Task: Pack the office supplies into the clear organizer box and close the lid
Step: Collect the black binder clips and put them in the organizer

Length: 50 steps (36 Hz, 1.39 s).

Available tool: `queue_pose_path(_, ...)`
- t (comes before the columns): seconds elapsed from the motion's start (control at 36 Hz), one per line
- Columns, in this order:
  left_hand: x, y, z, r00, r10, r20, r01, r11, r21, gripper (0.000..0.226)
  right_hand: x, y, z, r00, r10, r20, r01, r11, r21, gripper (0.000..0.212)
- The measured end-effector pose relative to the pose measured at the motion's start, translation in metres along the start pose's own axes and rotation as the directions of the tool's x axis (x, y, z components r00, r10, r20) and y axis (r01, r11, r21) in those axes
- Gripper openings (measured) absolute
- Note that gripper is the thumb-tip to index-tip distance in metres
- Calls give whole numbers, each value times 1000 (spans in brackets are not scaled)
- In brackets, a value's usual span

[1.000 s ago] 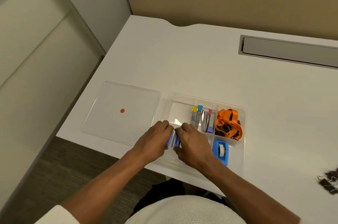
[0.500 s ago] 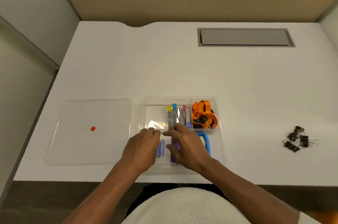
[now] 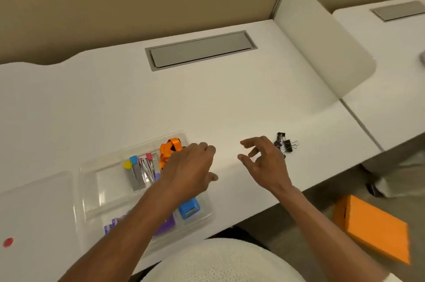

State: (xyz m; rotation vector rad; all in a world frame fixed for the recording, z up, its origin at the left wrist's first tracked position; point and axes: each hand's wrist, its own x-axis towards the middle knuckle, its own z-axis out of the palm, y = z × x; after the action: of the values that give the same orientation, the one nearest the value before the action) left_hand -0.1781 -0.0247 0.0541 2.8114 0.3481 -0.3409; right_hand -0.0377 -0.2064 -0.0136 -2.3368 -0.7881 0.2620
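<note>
The clear organizer box point(image 3: 92, 167) lies at the desk's front left. It holds coloured-cap clips point(image 3: 138, 170), an orange lanyard point(image 3: 169, 149), a blue tape dispenser point(image 3: 189, 209) and purple pieces point(image 3: 112, 224). My left hand point(image 3: 190, 169) hovers over the box's right end, fingers loosely curled, holding nothing. My right hand point(image 3: 264, 162) is stretched out to the right, fingers apart, just left of a small pile of black binder clips point(image 3: 285, 143) on the desk. The clear lid point(image 3: 34, 208) with a red dot lies flat left of the box.
A grey cable hatch point(image 3: 200, 49) is set into the white desk point(image 3: 207, 102) near the back. A beige partition runs behind. A rounded white divider point(image 3: 322, 44) stands at the right edge. An orange folder point(image 3: 374, 226) lies on the floor at the right.
Both hands have left the purple pieces in the box's front compartment and moved right. My right hand now reaches close to the binder clips. The view has swung right.
</note>
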Motion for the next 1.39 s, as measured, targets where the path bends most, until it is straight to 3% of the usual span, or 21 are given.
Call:
queue_pose_path(0.08, 35, 20, 13, 996, 88, 12, -88, 996, -11, 49, 5, 31, -19, 993, 115, -34, -118, 991, -71, 38)
queue_pose_path(0.22, 90, 40, 35, 994, 95, 58, -97, 995, 26, 41, 9, 72, -39, 965, 242, -100, -256, 952, -169, 47)
queue_pose_path(0.44, 159, 77, 57, 977, 201, 65, -205, 977, 58, 45, 12, 105, -40, 905, 393, -164, -425, 860, -283, 96)
queue_pose_path(0.61, 201, 104, 70, 973, 228, 44, -231, 967, 104, 72, 22, 113, -35, 873, 462, -153, -486, 841, -236, 120)
queue_pose_path(0.78, 227, 116, 78, 915, 393, 89, -400, 913, 79, 106, 31, 123, -32, 889, 444, -114, -458, 860, -224, 136)
queue_pose_path(0.86, 236, 120, 80, 887, 443, 128, -450, 892, 37, 106, 35, 130, -33, 886, 458, -75, -463, 855, -234, 132)
queue_pose_path(0.94, 244, 122, 85, 866, 481, 134, -490, 871, 45, 96, 40, 135, -35, 898, 436, -48, -436, 872, -222, 112)
queue_pose_path(1.22, 256, 126, 106, 887, 460, 47, -459, 888, -33, 19, 47, 162, -35, 916, 401, -9, -400, 914, -71, 58)
queue_pose_path(1.39, 254, 133, 108, 912, 409, 30, -403, 907, -121, 18, 51, 172, -37, 916, 401, 24, -400, 915, -50, 49)
